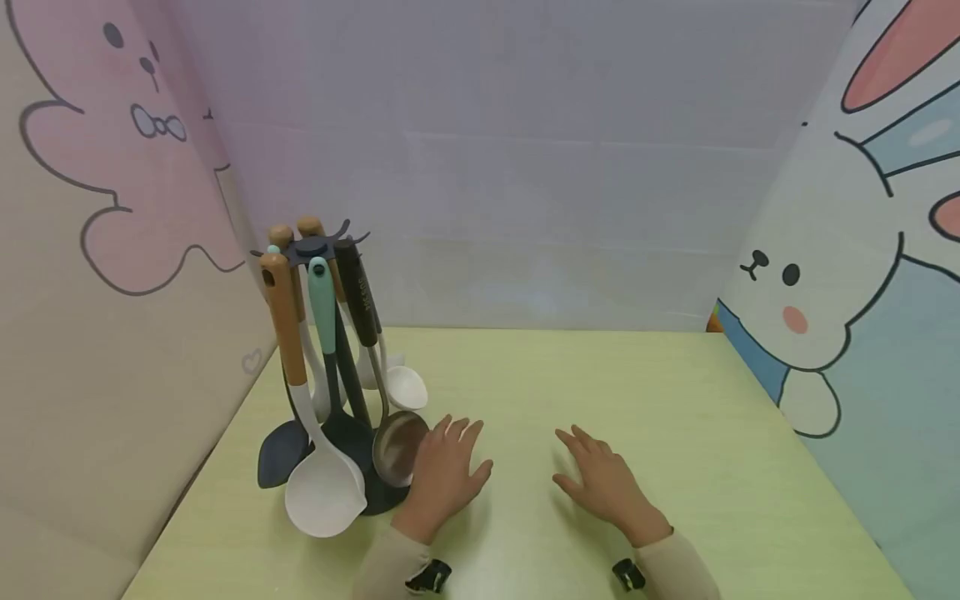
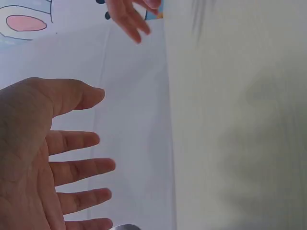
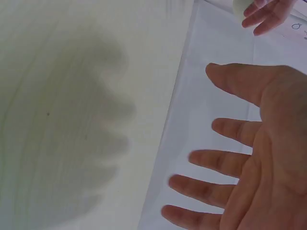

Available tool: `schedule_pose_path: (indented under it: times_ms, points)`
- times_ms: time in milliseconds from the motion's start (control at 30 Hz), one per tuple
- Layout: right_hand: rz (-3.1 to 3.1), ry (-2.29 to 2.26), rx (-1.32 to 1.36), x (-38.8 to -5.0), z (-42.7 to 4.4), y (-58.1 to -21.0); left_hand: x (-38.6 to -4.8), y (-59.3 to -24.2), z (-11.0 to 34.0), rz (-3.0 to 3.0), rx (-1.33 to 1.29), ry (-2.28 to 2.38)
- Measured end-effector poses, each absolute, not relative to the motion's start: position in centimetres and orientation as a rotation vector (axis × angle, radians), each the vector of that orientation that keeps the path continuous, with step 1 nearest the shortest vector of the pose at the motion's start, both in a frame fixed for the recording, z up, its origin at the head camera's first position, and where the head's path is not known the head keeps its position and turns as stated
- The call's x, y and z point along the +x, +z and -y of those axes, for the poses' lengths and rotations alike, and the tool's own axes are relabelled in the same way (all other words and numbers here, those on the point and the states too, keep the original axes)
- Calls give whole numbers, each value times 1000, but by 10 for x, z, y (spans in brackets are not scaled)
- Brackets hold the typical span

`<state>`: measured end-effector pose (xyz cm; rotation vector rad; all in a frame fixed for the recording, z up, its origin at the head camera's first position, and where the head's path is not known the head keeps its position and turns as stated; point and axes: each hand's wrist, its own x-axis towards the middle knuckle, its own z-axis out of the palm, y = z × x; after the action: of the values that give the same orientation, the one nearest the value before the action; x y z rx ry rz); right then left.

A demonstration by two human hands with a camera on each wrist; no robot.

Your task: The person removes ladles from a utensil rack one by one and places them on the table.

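Note:
In the head view a utensil stand (image 1: pixel 311 247) at the left of the table holds several hanging tools. Among them are a white ladle (image 1: pixel 324 492) with a wooden handle, a tool with a mint-green handle (image 1: pixel 322 304), and a metal ladle (image 1: pixel 399 448) with a dark handle. My left hand (image 1: pixel 442 479) is beside the metal ladle, fingers spread, holding nothing; whether it touches the ladle I cannot tell. My right hand (image 1: pixel 609 487) hovers over the middle right of the table, fingers extended and holding nothing. Both wrist views show spread, empty fingers.
The pale yellow-green table (image 1: pixel 600 383) meets a plain light curtain (image 1: pixel 510 183) at its back edge. Cartoon-printed sheets hang on both sides, with a pink figure (image 1: pixel 150 183) at left and a white rabbit (image 1: pixel 817 275) at right.

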<state>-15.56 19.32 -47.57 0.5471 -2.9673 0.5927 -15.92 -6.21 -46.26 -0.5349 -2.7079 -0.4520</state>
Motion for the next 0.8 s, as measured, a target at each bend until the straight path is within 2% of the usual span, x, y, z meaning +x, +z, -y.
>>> schedule_pose_path:
  times_ms: [267,467,800]
  points:
    - [3009,615,673,-161,-186,-450,-153,-426,80,2322,-634,-662]
    - [2969,692,842,-167,-171,-432,-146,-399,102,1891,-590,-720]
    - [2873,741,1108,-170,-121,-415,-142,-363,137,1312,-199,-787]
